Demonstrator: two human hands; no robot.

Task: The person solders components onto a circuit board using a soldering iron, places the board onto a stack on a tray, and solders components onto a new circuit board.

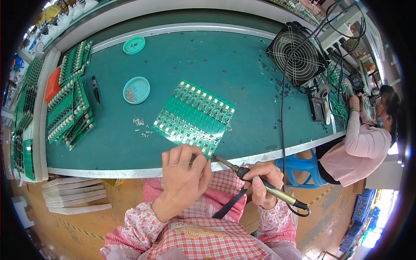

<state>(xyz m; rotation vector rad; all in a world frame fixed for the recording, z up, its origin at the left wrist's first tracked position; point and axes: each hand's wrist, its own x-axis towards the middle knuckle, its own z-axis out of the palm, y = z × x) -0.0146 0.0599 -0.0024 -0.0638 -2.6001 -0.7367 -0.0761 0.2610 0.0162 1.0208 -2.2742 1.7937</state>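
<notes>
Your left hand (184, 182) seems to pinch thin wire (178, 164), right hand (266, 181) grips soldering iron (278, 193) close by, so one slip could burn you or scorch the circuit board (195, 115).

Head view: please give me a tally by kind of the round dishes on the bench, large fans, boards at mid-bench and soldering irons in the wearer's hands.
Dishes: 2
Fan: 1
Board: 1
Soldering iron: 1
Total: 5
</notes>
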